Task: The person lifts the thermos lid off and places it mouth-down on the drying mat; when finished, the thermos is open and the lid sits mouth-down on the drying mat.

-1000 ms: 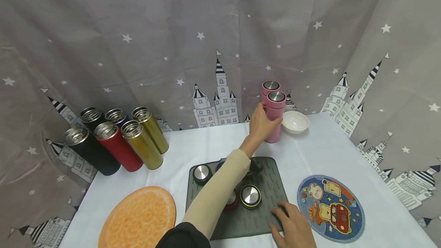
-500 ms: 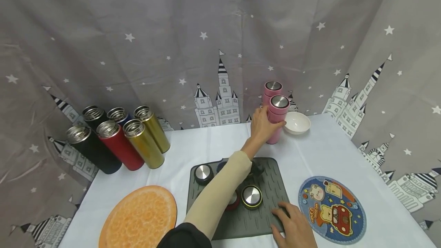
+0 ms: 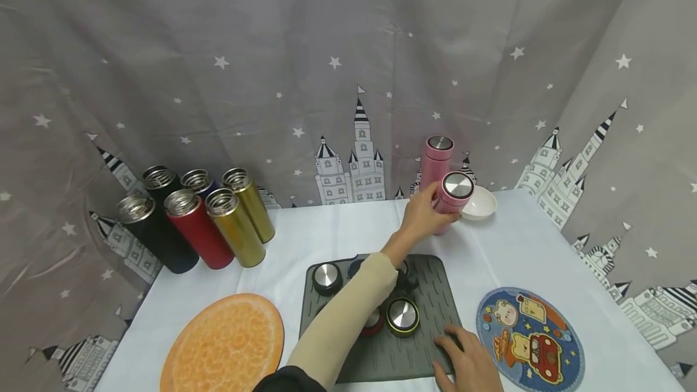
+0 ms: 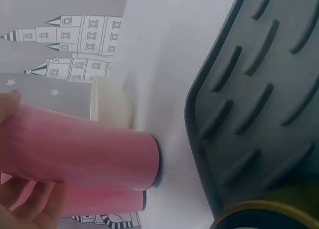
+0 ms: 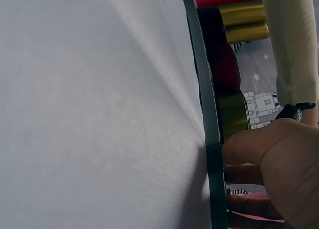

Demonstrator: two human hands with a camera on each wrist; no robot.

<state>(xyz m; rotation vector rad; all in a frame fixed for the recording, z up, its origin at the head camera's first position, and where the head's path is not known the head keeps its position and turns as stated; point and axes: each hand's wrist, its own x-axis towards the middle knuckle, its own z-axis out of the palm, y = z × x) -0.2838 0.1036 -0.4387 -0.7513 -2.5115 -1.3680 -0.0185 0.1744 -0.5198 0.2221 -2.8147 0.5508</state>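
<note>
My left hand [image 3: 422,216] grips a pink thermos [image 3: 451,201] at its upper part, thumb on one side and fingers on the other. In the left wrist view the body of this thermos [image 4: 84,149] shows its dark-edged base; whether that base touches the cloth I cannot tell. Just behind it stands a second pink thermos [image 3: 435,165] with its steel-topped lid on. My right hand [image 3: 471,362] rests at the right edge of the grey drying mat [image 3: 419,356], fingertips touching it. Lids sit on the mat, among them a black one [image 3: 327,277] and a gold-rimmed one [image 3: 403,315].
At the back left stand several lidless thermoses, including a red one [image 3: 201,235] and a gold one [image 3: 239,235]. A white bowl [image 3: 481,203] sits right of the held thermos. An orange round mat [image 3: 223,343] lies left, a blue cartoon mat [image 3: 530,334] right.
The held pink thermos has moved toward me and slightly right, away from the one behind, and its top has come lower in view. My right hand keeps its place on the mat.
</note>
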